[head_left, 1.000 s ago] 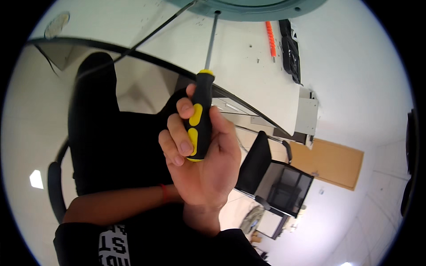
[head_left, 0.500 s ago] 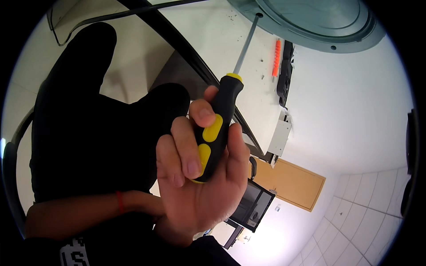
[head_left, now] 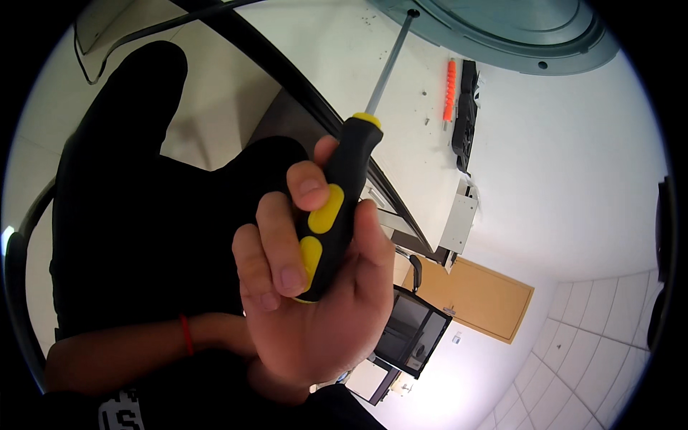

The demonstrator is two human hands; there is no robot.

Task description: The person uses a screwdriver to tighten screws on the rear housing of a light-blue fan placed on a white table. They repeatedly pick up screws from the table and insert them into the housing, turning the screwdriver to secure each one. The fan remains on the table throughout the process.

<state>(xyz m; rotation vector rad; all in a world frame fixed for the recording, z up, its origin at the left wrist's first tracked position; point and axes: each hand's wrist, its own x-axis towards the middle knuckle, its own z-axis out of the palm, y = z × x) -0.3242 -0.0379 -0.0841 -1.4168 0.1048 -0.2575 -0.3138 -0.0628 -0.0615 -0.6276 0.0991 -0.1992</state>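
Observation:
My right hand is wrapped round the black and yellow handle of a screwdriver, palm toward me and thumb along the handle's right side. The long metal shaft runs up and slightly right. Its end sits at a dark hole in the rim of a round grey-green plastic piece at the top edge; whether the tip has met a screw is hidden. My left forearm, wearing a red bracelet, crosses from the lower left and passes behind my right hand. My left hand's fingers are hidden there.
The plastic piece lies on a white tabletop with a dark edge. An orange spiral-shafted bit and a black tool-like object lie near it, among small loose bits. A black cable runs at the upper left. Beyond stands a wooden door.
My right hand and the screwdriver handle have shifted a little left. The shaft's end stays at the same rim hole, and the whole view has moved slightly.

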